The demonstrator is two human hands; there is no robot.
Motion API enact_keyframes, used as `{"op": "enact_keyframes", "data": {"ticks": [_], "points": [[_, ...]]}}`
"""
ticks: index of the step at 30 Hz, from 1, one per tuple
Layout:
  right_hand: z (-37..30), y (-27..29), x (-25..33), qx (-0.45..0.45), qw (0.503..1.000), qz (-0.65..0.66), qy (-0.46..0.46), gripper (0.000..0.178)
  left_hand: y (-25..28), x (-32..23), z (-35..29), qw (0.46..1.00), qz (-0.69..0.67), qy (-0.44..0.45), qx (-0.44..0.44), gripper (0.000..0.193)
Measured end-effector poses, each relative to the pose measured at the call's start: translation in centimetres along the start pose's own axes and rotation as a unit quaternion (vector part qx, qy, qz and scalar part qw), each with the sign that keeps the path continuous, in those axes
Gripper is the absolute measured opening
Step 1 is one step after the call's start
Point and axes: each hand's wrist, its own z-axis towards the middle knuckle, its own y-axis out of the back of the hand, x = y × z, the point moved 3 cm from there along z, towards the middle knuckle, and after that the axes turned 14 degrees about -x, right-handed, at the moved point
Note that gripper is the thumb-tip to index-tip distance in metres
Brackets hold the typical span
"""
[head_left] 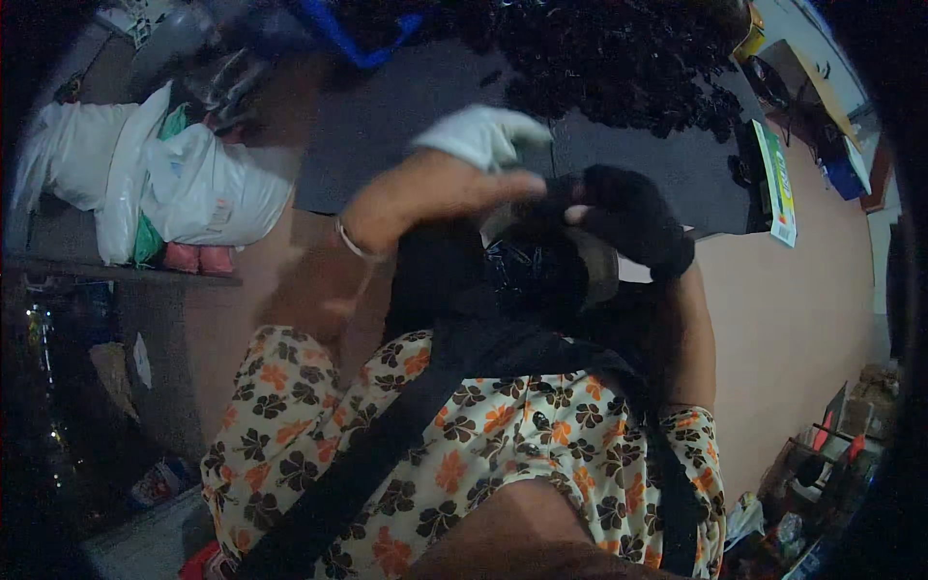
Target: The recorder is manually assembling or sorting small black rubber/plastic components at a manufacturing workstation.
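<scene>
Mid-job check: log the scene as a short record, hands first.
Left hand: partly covered by a white glove, thumb bare
Right hand: in a black glove
Grip: too dark and blurred to tell
Below hands: small shiny pieces
Grey tabletop: heap of dark pieces
Far left: white bags
Right table edge: green-and-white box

Dim light leaves my dark-gloved right hand (633, 215) sunk in shadow while motion blurs my left hand (464, 155); white bags (208, 184) glow palely, glints, possibly from overhead, fleck the black heap (619, 77), and straight edges bow toward blackened corners.
</scene>
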Motion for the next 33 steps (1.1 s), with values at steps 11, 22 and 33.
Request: {"op": "enact_keyframes", "data": {"ticks": [11,22,33], "points": [[4.9,0.9,-3.1,-0.262,0.930,-0.198,0.166,0.028,2.0,11.0,13.1,0.887,0.411,0.017,-0.208,0.027],[3.5,0.9,-4.1,-0.356,0.921,-0.105,0.118,0.024,3.4,9.9,9.1,0.930,0.270,-0.117,-0.221,0.025],[3.7,1.4,-5.6,-0.259,0.956,-0.117,0.072,0.025,0.8,8.1,11.2,0.899,0.416,0.072,-0.117,0.032]]}}
